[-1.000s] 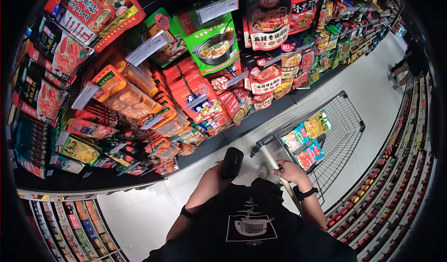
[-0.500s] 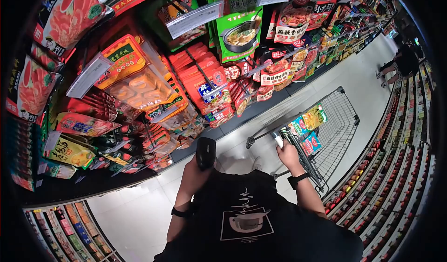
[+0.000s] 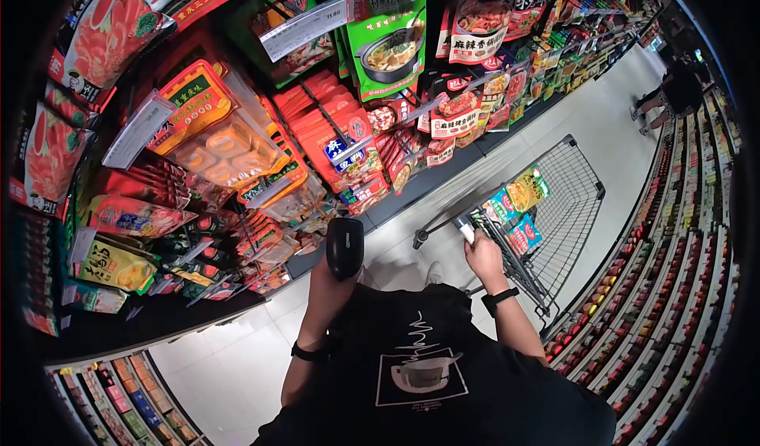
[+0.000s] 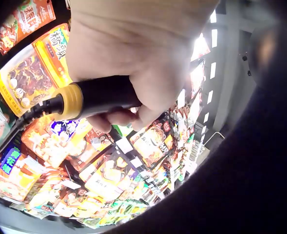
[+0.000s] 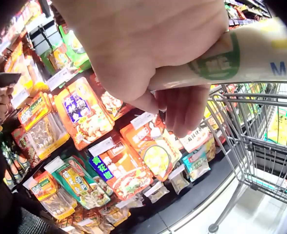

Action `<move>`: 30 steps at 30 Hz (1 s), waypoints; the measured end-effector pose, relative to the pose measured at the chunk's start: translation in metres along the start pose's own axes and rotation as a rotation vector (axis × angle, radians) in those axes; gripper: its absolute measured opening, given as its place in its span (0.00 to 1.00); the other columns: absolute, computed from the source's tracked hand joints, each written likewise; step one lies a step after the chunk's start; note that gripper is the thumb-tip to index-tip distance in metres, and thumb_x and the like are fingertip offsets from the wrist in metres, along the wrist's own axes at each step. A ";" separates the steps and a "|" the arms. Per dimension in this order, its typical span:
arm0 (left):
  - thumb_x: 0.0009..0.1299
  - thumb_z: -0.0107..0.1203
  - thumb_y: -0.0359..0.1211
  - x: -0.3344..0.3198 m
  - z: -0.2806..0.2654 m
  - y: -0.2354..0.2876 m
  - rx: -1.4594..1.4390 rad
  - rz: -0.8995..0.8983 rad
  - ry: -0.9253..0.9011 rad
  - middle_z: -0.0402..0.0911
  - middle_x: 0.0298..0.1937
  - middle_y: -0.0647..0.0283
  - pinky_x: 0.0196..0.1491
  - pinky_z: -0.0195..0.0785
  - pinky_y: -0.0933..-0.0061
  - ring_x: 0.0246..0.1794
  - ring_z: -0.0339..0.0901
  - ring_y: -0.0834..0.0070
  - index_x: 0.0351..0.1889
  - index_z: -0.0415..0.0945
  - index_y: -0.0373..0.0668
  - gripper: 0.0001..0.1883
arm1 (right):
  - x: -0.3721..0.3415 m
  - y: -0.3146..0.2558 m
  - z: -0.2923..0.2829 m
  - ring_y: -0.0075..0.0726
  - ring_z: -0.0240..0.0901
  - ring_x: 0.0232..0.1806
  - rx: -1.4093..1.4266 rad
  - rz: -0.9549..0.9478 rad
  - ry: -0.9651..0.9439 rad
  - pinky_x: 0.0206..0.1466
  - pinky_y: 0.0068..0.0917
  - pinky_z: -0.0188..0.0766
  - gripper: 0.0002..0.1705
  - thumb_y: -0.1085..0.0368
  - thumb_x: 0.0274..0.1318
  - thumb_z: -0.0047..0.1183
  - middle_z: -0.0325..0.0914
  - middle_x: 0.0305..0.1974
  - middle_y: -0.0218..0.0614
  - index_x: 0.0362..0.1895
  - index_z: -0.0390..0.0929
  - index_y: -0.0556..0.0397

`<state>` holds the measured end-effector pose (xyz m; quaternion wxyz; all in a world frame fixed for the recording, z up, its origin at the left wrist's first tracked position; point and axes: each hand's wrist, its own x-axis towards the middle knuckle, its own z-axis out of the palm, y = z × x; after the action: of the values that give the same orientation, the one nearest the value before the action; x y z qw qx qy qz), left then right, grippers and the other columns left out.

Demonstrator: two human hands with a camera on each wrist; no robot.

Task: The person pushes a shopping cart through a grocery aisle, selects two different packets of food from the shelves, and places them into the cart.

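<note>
In the head view my left hand (image 3: 326, 294) grips a black handheld barcode scanner (image 3: 346, 248), held upright in front of the shelves. The left wrist view shows that hand's fingers (image 4: 119, 117) curled round the dark handle (image 4: 107, 95), which has a yellow ring and a cable at its end. My right hand (image 3: 484, 260) grips the pale push bar of a shopping cart (image 3: 586, 208). Close up in the right wrist view, fingers wrap this push bar (image 5: 260, 56), printed with a green mark. Several seasoning packets, a yellow packet (image 3: 528, 188) among them, lie in the cart.
On the left, a shelf wall holds hanging packets, such as a green pouch (image 3: 388, 50) and red packets (image 3: 336, 133), with price tags (image 3: 307, 28) jutting out. Shelves of jars (image 3: 673, 264) curve along the right. A person (image 3: 681, 89) stands farther down the tiled aisle.
My view has turned and come nearer the packets on the left. My left hand with the scanner has moved left. My right hand's hold on the push bar now looks more closed.
</note>
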<state>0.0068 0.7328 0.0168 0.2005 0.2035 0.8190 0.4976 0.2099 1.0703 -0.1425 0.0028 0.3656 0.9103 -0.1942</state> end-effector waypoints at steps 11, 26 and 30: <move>0.73 0.72 0.31 -0.010 0.006 -0.003 0.043 -0.043 0.054 0.93 0.46 0.49 0.52 0.81 0.62 0.50 0.93 0.59 0.60 0.82 0.38 0.19 | 0.000 -0.002 -0.001 0.71 0.86 0.37 -0.011 0.004 0.019 0.45 0.63 0.83 0.17 0.56 0.69 0.64 0.87 0.34 0.59 0.41 0.76 0.57; 0.74 0.73 0.32 -0.012 0.005 -0.012 0.019 -0.035 0.095 0.92 0.44 0.49 0.51 0.81 0.60 0.47 0.93 0.57 0.58 0.82 0.36 0.19 | -0.002 -0.008 -0.007 0.68 0.88 0.37 -0.045 -0.005 0.012 0.44 0.61 0.85 0.16 0.58 0.67 0.65 0.88 0.35 0.57 0.43 0.76 0.57; 0.74 0.74 0.34 -0.011 0.009 -0.008 0.014 -0.019 0.129 0.92 0.41 0.49 0.49 0.81 0.60 0.44 0.93 0.59 0.56 0.82 0.36 0.18 | -0.001 -0.007 -0.004 0.70 0.87 0.36 -0.041 0.009 0.050 0.44 0.62 0.84 0.15 0.58 0.68 0.64 0.87 0.33 0.59 0.41 0.77 0.58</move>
<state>0.0194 0.7302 0.0074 0.1504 0.1647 0.8356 0.5020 0.2061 1.0666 -0.1361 -0.0117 0.3742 0.9123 -0.1660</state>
